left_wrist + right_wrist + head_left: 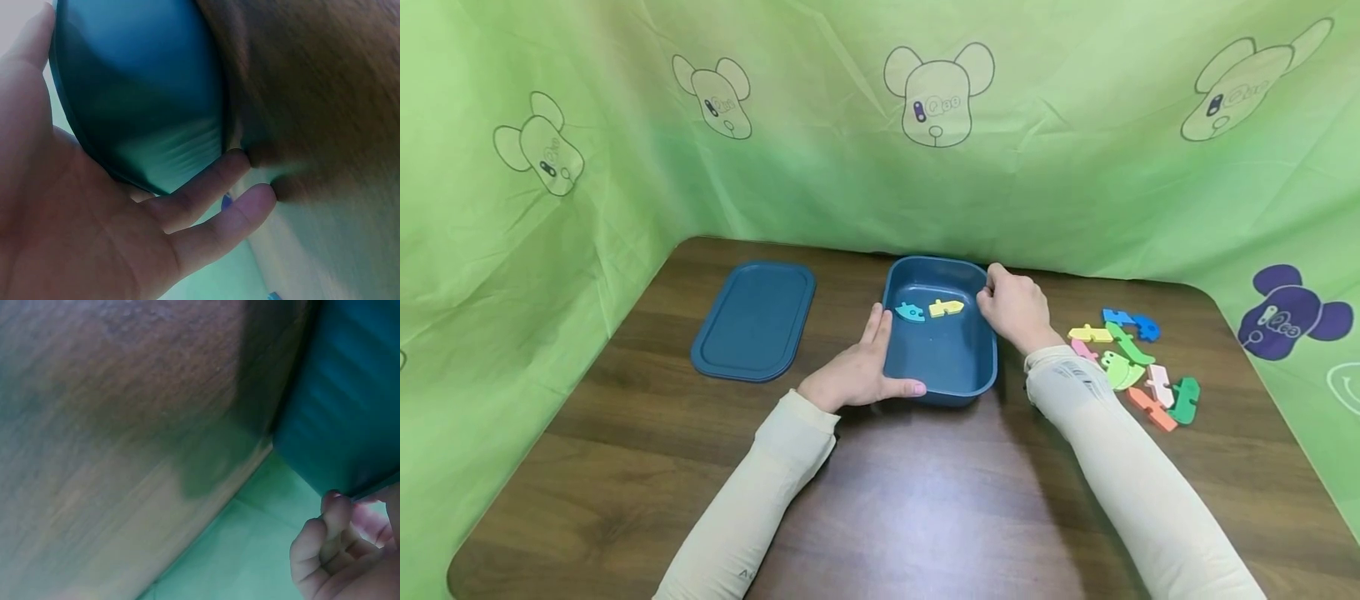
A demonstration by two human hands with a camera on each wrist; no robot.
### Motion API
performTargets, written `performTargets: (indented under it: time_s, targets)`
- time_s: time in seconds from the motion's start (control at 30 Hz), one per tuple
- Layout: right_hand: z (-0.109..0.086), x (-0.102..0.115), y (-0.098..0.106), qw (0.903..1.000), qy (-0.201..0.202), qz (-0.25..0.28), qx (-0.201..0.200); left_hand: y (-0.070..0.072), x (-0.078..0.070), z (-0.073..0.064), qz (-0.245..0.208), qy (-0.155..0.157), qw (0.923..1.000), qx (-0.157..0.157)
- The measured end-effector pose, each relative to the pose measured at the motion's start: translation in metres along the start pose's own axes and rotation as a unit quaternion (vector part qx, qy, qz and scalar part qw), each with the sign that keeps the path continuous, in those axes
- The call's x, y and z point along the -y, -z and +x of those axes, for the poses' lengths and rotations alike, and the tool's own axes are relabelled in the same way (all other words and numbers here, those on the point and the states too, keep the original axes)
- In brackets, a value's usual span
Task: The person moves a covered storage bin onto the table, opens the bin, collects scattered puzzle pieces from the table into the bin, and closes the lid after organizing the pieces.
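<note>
A dark blue rectangular plastic box (940,358) stands uncovered on the table. Inside it, towards the back, lie a teal puzzle piece (911,312) and a yellow puzzle piece (946,308). My left hand (857,371) rests against the box's near left corner, fingers extended along the side and thumb at the front rim. In the left wrist view, the fingers (215,231) reach past the box's outer wall (150,94). At the far right, my right hand (1018,308) pinches the rim with curled fingers, also visible in the right wrist view (340,540).
The matching blue lid (754,321) lies flat on the wooden table (880,500), left of the box. Several colourful puzzle pieces, including a green frog-like head (1120,371) and an orange piece (1152,409), are scattered by the right forearm. A green curtain (820,183) borders the table.
</note>
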State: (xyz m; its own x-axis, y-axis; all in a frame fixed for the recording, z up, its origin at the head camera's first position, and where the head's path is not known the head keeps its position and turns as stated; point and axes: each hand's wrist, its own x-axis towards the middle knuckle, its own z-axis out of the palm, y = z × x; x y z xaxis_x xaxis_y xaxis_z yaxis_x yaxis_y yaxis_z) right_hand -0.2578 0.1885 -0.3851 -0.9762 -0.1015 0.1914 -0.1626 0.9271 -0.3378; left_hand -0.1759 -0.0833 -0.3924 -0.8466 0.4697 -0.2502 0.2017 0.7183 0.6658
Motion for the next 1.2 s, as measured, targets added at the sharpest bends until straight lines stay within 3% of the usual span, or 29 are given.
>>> performTargets:
  time_s: [0.27,0.37,0.53,0.67,0.87,1.07,1.2]
  targets:
    - [-0.006,-0.017,0.015,0.9975,0.009,0.071,-0.002,0.000,-0.002,0.000,0.012,-0.003,0.9999,-0.003]
    - [-0.010,-0.030,0.025,0.9972,0.009,0.074,-0.003,0.000,-0.004,0.000,0.014,-0.005,0.9999,-0.003]
    - [-0.021,-0.063,0.044,0.9984,0.012,0.052,0.021,0.000,-0.006,0.000,0.013,-0.003,0.9999,0.000]
    - [-0.031,-0.095,0.059,0.9972,0.017,0.015,0.072,0.000,-0.007,-0.001,0.008,-0.001,1.0000,0.000]
    - [-0.044,-0.137,0.067,0.9874,0.026,-0.045,0.150,0.001,-0.002,-0.002,0.010,0.004,0.9999,-0.006]
    - [-0.056,-0.156,0.069,0.9788,-0.009,-0.072,0.191,0.000,-0.003,-0.002,0.015,-0.002,0.9999,-0.004]
    - [-0.057,-0.158,0.068,0.9781,-0.029,-0.073,0.193,-0.002,-0.005,-0.002,0.018,-0.006,0.9998,-0.004]
